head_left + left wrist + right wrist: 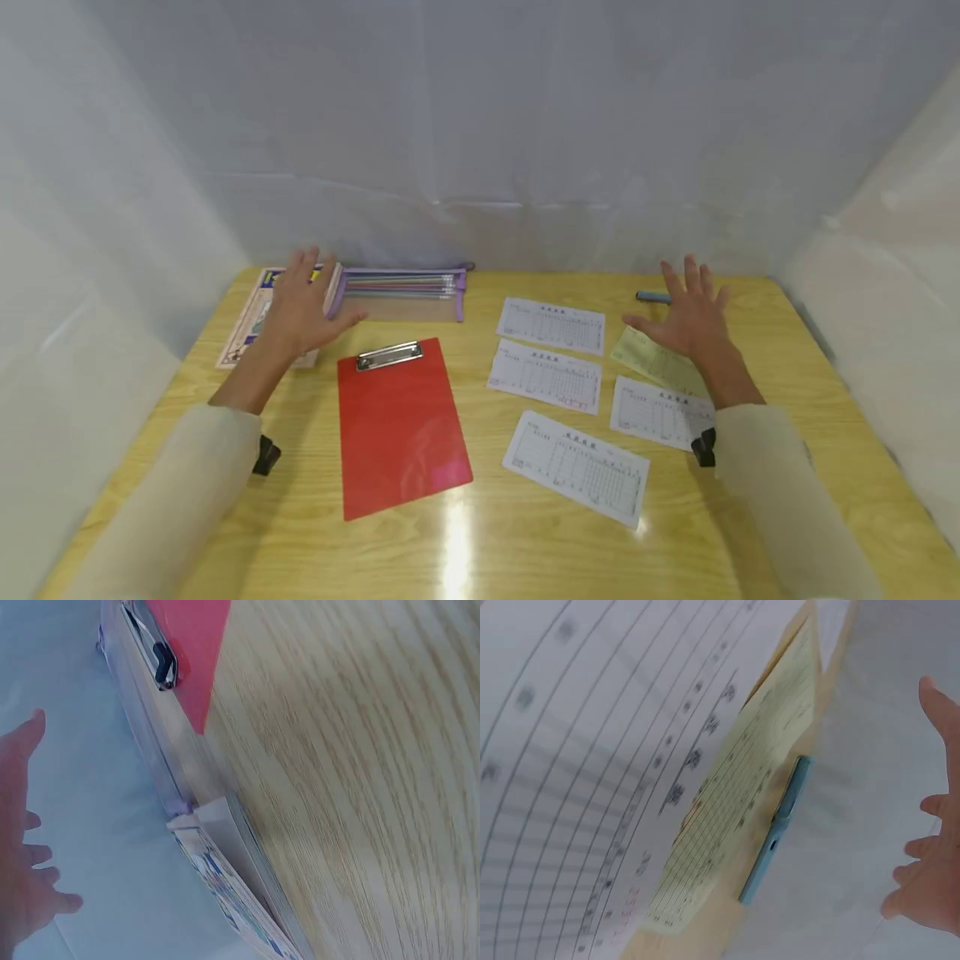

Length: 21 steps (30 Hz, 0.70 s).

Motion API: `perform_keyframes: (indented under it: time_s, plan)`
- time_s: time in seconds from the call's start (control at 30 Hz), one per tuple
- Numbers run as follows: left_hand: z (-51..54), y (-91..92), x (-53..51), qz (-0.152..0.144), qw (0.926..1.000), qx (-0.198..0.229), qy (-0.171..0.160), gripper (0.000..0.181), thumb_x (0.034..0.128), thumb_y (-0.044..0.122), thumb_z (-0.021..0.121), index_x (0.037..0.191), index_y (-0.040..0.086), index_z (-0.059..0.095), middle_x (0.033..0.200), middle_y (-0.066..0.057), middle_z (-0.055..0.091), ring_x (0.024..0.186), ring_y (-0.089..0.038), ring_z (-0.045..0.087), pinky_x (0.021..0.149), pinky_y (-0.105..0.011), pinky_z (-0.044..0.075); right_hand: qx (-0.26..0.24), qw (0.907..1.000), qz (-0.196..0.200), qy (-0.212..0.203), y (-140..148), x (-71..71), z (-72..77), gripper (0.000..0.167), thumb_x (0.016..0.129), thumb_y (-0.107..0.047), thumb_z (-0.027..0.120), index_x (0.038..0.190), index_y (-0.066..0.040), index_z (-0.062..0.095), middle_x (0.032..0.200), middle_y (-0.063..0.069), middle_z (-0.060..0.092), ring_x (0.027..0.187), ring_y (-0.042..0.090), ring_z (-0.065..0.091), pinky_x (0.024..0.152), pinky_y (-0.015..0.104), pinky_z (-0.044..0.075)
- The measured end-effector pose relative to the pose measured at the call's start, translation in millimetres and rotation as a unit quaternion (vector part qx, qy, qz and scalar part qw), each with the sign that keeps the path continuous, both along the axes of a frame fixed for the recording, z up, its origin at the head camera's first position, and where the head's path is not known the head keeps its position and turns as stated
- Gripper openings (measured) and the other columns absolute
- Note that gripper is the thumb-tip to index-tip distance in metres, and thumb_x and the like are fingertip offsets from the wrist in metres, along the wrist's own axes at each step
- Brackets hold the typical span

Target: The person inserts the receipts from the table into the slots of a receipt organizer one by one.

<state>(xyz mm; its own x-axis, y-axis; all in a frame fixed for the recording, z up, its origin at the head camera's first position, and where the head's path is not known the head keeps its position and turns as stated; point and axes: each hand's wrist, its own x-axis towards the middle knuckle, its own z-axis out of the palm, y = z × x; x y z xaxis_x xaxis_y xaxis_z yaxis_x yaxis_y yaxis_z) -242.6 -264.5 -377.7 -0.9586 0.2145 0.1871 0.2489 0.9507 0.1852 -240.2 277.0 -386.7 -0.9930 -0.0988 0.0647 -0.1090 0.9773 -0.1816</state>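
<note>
My left hand (300,310) is spread in the air over a printed booklet (246,329), left of a mesh pencil pouch (397,308). A red clipboard (401,433) with a metal clip lies to its right. My right hand (692,317), fingers also spread, hovers above a yellow printed slip (656,360) and beside a blue pen (776,829). Neither hand holds anything. In the left wrist view, the left hand (22,847) is apart from the booklet (232,892); the right wrist view shows the right hand (937,832) apart from the pen.
Several white printed slips (551,325) lie on the wooden table (285,517), between the clipboard and the right forearm. One slip (576,467) is nearest the front. Pale sheeting (480,133) stands behind the table and at both sides.
</note>
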Motion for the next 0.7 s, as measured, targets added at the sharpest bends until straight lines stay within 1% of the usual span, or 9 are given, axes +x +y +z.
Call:
perform_keyframes:
  time_s: [0.07,0.17,0.23,0.3,0.37,0.47,0.53,0.63,0.7]
  plan:
    - [-1.7,3.7,2.5,-0.010,0.9997,0.017,-0.014,0.092,0.0835,0.056,0.060,0.148,-0.001,0.025,0.154,-0.026,0.018,0.142,-0.046,0.015,0.110,-0.064,0.020,-0.034,0.9993,0.017,0.002,-4.8,1.6,1.8,0.099,0.082,-0.064,0.055,0.151,-0.007,0.014,0.155,0.030,0.004,0.141,0.053,0.004,0.104,0.074,0.009]
    - [-3.8,11.4,5.0,-0.018,0.9972,0.038,-0.062,0.091,0.0844,0.054,0.060,0.147,-0.002,0.026,0.153,-0.026,0.021,0.139,-0.046,0.021,0.109,-0.063,0.024,-0.074,0.9963,0.044,-0.005,-12.6,3.5,1.8,0.092,0.085,-0.055,0.059,0.149,-0.003,0.019,0.153,0.032,0.010,0.140,0.054,0.007,0.105,0.072,0.013]
    - [-6.2,16.7,5.7,-0.028,0.9947,0.046,-0.088,0.089,0.0849,0.054,0.060,0.146,-0.003,0.028,0.151,-0.026,0.025,0.138,-0.046,0.023,0.109,-0.063,0.025,-0.097,0.9937,0.051,-0.025,-18.3,3.3,0.0,0.088,0.087,-0.051,0.059,0.149,-0.001,0.021,0.153,0.032,0.012,0.140,0.053,0.009,0.107,0.070,0.015]
    - [-9.0,22.1,6.3,-0.047,0.9923,0.049,-0.103,0.085,0.0854,0.052,0.061,0.143,-0.004,0.034,0.148,-0.027,0.031,0.136,-0.047,0.027,0.108,-0.062,0.027,-0.125,0.9893,0.053,-0.053,-25.1,2.0,-1.3,0.084,0.089,-0.047,0.059,0.148,0.000,0.022,0.152,0.031,0.015,0.139,0.051,0.013,0.107,0.068,0.018]
    - [-12.8,25.9,7.0,-0.061,0.9905,0.049,-0.113,0.079,0.0851,0.049,0.063,0.139,-0.004,0.040,0.144,-0.028,0.037,0.134,-0.046,0.031,0.108,-0.060,0.028,-0.152,0.9833,0.049,-0.087,-31.9,-0.5,-2.4,0.081,0.091,-0.044,0.058,0.148,0.000,0.022,0.153,0.029,0.017,0.139,0.049,0.016,0.108,0.066,0.021]
    - [-17.3,30.8,9.5,-0.074,0.9870,0.056,-0.131,0.072,0.0843,0.044,0.066,0.133,-0.006,0.047,0.138,-0.028,0.044,0.132,-0.045,0.035,0.108,-0.059,0.030,-0.183,0.9747,0.040,-0.122,-42.0,-4.4,-3.3,0.075,0.092,-0.039,0.058,0.147,0.000,0.026,0.151,0.027,0.024,0.137,0.046,0.024,0.107,0.062,0.026]
    - [-19.9,32.5,11.0,-0.076,0.9850,0.059,-0.143,0.069,0.0836,0.041,0.068,0.131,-0.006,0.049,0.135,-0.027,0.048,0.129,-0.044,0.039,0.106,-0.057,0.033,-0.187,0.9726,0.033,-0.134,-46.3,-6.9,-5.4,0.070,0.093,-0.037,0.057,0.146,-0.001,0.030,0.150,0.026,0.029,0.136,0.045,0.029,0.106,0.060,0.031]
    - [-23.7,35.0,11.6,-0.087,0.9827,0.067,-0.149,0.064,0.0816,0.036,0.072,0.125,-0.007,0.053,0.125,-0.027,0.055,0.119,-0.042,0.048,0.101,-0.055,0.040,-0.193,0.9698,0.016,-0.148,-50.7,-10.1,-9.5,0.063,0.093,-0.032,0.058,0.143,-0.001,0.036,0.146,0.024,0.037,0.132,0.043,0.037,0.101,0.057,0.039]
    - [-26.2,36.7,11.5,-0.088,0.9817,0.065,-0.156,0.062,0.0799,0.035,0.074,0.122,-0.007,0.056,0.119,-0.025,0.059,0.112,-0.039,0.053,0.096,-0.052,0.043,-0.195,0.9685,0.005,-0.155,-52.7,-12.2,-13.7,0.057,0.093,-0.030,0.058,0.140,-0.001,0.041,0.143,0.025,0.041,0.130,0.043,0.040,0.100,0.056,0.041]
